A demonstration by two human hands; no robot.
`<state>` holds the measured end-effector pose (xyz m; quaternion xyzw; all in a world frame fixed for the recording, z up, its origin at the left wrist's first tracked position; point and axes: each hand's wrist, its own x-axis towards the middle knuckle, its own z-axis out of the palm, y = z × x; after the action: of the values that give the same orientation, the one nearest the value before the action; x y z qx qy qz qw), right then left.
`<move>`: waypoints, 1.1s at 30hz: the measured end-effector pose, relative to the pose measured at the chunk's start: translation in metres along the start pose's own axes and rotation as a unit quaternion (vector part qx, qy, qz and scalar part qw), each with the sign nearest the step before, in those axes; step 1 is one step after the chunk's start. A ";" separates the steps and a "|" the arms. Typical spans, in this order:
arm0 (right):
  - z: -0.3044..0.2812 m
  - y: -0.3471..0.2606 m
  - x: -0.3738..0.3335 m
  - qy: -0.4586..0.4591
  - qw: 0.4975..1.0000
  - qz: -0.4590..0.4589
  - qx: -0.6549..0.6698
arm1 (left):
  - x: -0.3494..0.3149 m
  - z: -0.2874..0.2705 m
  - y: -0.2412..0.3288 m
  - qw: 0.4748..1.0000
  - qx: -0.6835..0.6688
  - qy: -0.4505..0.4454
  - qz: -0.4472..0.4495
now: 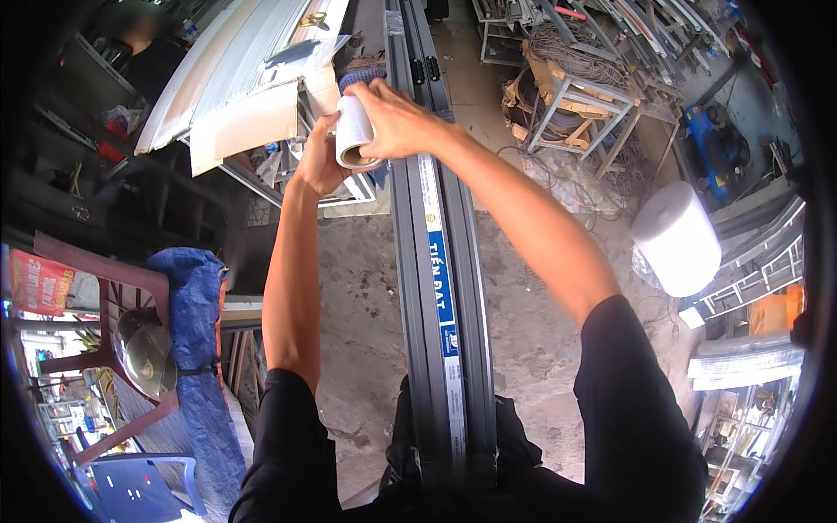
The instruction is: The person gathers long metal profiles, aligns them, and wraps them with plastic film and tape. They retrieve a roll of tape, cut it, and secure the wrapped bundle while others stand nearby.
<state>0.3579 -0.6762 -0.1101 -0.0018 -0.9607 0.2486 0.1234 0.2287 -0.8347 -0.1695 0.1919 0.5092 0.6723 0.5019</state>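
Between my two hands is a roll of clear plastic wrap (353, 131) on a cardboard core, its open end toward me. My left hand (321, 161) grips the roll from the left and below. Fingers of my right hand (397, 120) wrap over its top and right side. The roll is just left of a long bundle of dark grey metal profiles (410, 261), which runs from my body straight away from me. A blue and white printed label strip (438, 279) lies along the bundle. Just beyond the roll is a dark blue patterned thing (362, 77), partly hidden by my right hand.
At the left, a rack holds long pale panels (231, 70) with scissors (314, 20) on top. A metal stand (580, 113) with coiled cord is at the far right, and a large white roll (677, 237) nearer. A blue tarp (196, 340) and helmet (144, 351) are at the left.
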 end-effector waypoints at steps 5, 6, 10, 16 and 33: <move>-0.104 0.020 0.015 -0.095 0.988 -0.077 -0.094 | 0.005 0.039 -0.017 0.984 0.117 0.124 -0.054; -0.127 0.025 0.012 -0.109 0.980 -0.077 -0.146 | 0.008 0.047 -0.027 0.989 0.126 0.056 -0.061; -0.167 0.054 -0.014 -0.202 0.903 -0.066 -0.373 | 0.025 0.069 -0.058 0.997 -0.053 0.039 -0.029; -0.120 0.145 -0.078 -0.158 0.913 0.033 -0.375 | 0.030 0.060 -0.071 0.995 -0.100 -0.009 -0.008; 0.081 0.171 -0.082 0.040 0.969 0.050 0.240 | 0.116 0.009 -0.112 0.989 0.107 -0.102 0.014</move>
<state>0.4085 -0.5705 -0.2795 -0.0301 -0.8660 0.4772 0.1461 0.2406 -0.7321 -0.2929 0.3190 0.5216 0.5982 0.5180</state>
